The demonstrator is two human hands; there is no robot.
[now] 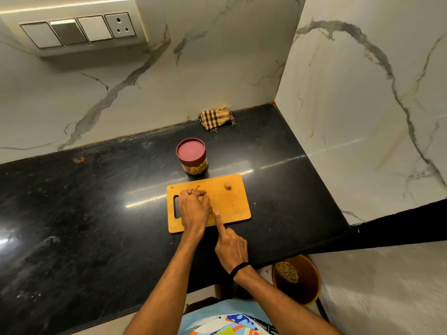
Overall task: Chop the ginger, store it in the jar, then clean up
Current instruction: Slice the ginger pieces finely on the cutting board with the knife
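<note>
A wooden cutting board (232, 201) lies on the black counter. My left hand (193, 209) rests on the board's left half, its fingers curled round bits of ginger (200, 198). My right hand (231, 245) points its index finger onto the board's near edge, beside the left hand, with the other fingers curled. One ginger lump (227, 186) sits alone near the board's far edge, and small scraps (193, 188) lie at the far left. Behind the board stands a jar (192, 157) with a red lid on, holding yellowish pieces. No knife is in view.
A checked cloth (216, 119) lies crumpled at the back against the marble wall. A brown bin (296, 278) with peel scraps stands on the floor below the counter's front right edge. A marble side wall (362, 117) bounds the counter on the right.
</note>
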